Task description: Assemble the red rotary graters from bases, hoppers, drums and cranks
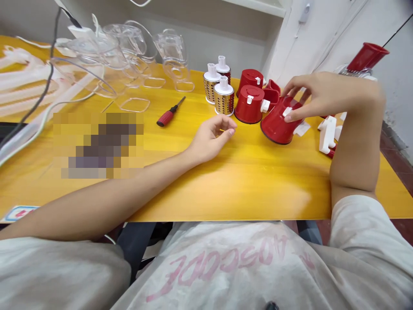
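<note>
Holding one tilted red housing [278, 124] at right in our right hand [318, 94]; our left hand [209, 138] is curled, narrow gap. We count two upright red housings [248, 106] just left, then three grater drums [223, 104], one screwdriver [167, 116] farther left.

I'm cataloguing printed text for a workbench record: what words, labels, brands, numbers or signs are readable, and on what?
"SCODE": seemingly the end of upside-down pink lettering on the pale grey fabric shirt; its first letters are unclear.
Blue-bordered white rectangular label with red marking: unreadable.
No other text is legible.
</note>
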Demonstrator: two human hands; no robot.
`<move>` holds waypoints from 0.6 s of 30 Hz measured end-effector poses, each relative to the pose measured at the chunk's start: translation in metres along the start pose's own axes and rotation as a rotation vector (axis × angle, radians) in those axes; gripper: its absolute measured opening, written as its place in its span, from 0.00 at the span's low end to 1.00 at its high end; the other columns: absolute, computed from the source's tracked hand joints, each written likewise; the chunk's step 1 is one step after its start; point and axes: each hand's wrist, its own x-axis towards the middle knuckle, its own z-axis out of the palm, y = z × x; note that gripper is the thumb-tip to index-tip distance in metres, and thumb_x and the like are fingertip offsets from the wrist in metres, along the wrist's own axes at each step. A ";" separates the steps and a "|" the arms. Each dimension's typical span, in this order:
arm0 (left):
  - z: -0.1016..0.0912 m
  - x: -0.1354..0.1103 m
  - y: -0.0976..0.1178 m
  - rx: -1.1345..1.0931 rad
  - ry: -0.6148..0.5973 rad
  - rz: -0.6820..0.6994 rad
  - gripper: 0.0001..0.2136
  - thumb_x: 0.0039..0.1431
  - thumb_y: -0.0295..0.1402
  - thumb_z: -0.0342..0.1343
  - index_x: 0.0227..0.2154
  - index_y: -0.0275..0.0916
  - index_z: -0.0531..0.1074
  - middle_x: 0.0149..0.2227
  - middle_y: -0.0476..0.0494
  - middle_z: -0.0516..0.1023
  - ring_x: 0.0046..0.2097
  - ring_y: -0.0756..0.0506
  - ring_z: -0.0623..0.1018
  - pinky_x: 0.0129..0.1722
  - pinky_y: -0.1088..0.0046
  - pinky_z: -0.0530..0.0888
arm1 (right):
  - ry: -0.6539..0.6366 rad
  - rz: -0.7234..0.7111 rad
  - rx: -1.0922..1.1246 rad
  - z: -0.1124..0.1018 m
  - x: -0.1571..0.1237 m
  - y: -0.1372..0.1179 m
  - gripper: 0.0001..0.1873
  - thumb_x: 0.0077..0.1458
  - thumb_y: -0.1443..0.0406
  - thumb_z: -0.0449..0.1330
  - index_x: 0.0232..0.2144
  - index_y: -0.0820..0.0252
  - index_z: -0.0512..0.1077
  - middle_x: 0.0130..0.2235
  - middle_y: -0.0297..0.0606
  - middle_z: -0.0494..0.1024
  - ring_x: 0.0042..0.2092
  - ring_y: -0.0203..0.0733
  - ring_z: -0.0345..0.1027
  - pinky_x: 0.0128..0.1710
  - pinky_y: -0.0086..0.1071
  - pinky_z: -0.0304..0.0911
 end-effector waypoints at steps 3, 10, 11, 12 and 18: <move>-0.001 0.003 -0.004 -0.047 0.077 0.016 0.23 0.71 0.57 0.77 0.48 0.43 0.82 0.44 0.43 0.84 0.45 0.43 0.82 0.49 0.65 0.79 | -0.015 -0.293 0.045 0.017 0.002 -0.030 0.31 0.62 0.46 0.82 0.63 0.46 0.84 0.59 0.40 0.91 0.51 0.58 0.83 0.49 0.49 0.75; 0.003 0.004 -0.007 -0.072 0.087 0.052 0.33 0.71 0.72 0.72 0.49 0.44 0.82 0.49 0.39 0.88 0.50 0.40 0.85 0.55 0.61 0.84 | 0.055 -0.697 0.104 0.069 0.012 -0.070 0.23 0.64 0.55 0.79 0.59 0.45 0.84 0.52 0.37 0.86 0.45 0.49 0.78 0.46 0.42 0.69; 0.003 0.004 -0.007 -0.081 0.085 0.062 0.33 0.71 0.73 0.72 0.49 0.44 0.82 0.49 0.39 0.89 0.51 0.40 0.86 0.56 0.61 0.84 | 0.069 -0.730 0.110 0.074 0.013 -0.071 0.23 0.65 0.56 0.78 0.60 0.45 0.84 0.51 0.37 0.85 0.44 0.48 0.77 0.46 0.42 0.69; 0.003 0.005 -0.008 -0.087 0.082 0.070 0.34 0.71 0.73 0.71 0.49 0.44 0.82 0.50 0.39 0.89 0.51 0.39 0.86 0.57 0.61 0.84 | 0.077 -0.752 0.113 0.077 0.015 -0.072 0.22 0.65 0.57 0.78 0.60 0.45 0.84 0.51 0.38 0.85 0.43 0.48 0.76 0.47 0.42 0.69; -0.002 0.007 -0.004 0.016 0.101 0.140 0.26 0.77 0.64 0.69 0.53 0.45 0.81 0.51 0.39 0.88 0.53 0.39 0.86 0.56 0.61 0.84 | 0.004 -0.822 0.176 0.076 0.023 -0.067 0.30 0.66 0.59 0.78 0.68 0.40 0.83 0.57 0.38 0.88 0.54 0.55 0.82 0.56 0.46 0.77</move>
